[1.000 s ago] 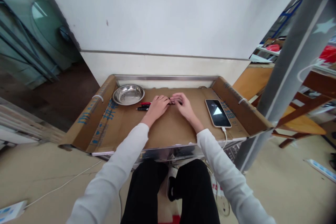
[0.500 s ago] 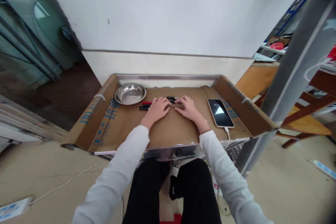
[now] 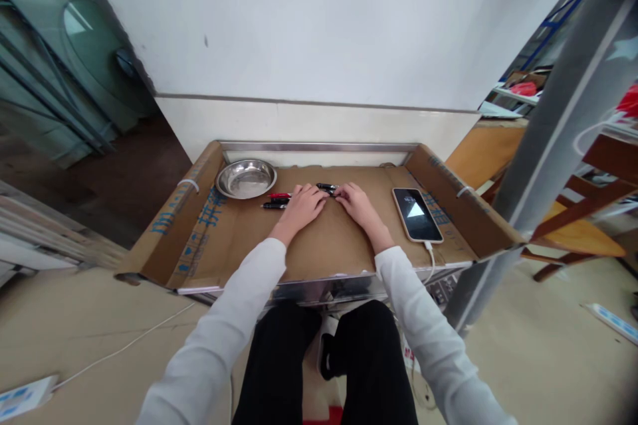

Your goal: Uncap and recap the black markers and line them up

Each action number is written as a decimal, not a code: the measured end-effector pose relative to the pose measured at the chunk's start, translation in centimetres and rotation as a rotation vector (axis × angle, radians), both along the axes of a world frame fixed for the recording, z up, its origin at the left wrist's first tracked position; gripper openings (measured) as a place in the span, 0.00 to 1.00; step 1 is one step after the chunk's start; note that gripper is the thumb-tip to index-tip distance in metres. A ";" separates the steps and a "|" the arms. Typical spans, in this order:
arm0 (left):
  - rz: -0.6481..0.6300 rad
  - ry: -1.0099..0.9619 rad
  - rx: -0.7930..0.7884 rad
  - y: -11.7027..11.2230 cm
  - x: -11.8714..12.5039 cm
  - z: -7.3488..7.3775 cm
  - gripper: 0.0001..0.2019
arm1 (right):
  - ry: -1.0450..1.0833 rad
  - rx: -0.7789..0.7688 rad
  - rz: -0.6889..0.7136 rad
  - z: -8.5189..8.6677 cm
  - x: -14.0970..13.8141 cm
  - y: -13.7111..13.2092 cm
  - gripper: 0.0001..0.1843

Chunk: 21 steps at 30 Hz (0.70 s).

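My left hand (image 3: 304, 206) is closed, palm down, with its fingers bent over the row of pens. My right hand (image 3: 357, 203) is closed too, its fingertips pinched together close to the left fingertips. Between the fingertips is a small dark piece that looks like the end of a black pen; most of it is hidden. Just behind the fingers lies another black pen (image 3: 325, 186). A red pen (image 3: 280, 196) and dark pens (image 3: 274, 205) stick out to the left from under my left hand.
A round steel dish (image 3: 246, 179) stands at the back left of the cardboard-lined table (image 3: 329, 249). On the right lies a phone (image 3: 417, 214) with a white charging cable (image 3: 431, 260). Raised cardboard sides (image 3: 463, 202) border the table, and a grey post (image 3: 541, 119) rises at its right.
My right fingers have drawn together and moved slightly toward the dark piece by the left fingertips. My left hand has shifted only a little. The dish, phone and other pens stay put.
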<state>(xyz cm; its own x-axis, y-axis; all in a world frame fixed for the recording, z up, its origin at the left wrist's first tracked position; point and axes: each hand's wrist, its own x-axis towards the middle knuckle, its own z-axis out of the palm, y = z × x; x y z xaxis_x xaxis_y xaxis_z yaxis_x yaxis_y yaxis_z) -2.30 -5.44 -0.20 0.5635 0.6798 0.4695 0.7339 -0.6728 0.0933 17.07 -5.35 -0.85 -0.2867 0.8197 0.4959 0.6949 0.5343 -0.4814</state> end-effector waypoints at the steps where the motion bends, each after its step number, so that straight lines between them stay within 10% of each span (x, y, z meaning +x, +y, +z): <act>1: 0.006 0.005 0.001 0.0 0.0 0.0 0.13 | 0.003 0.008 -0.008 -0.1 0.0 0.0 0.07; 21: 0.050 -0.008 0.024 0.4 0.5 0.2 0.06 | -0.121 0.041 -0.119 0.4 -0.5 -0.6 0.09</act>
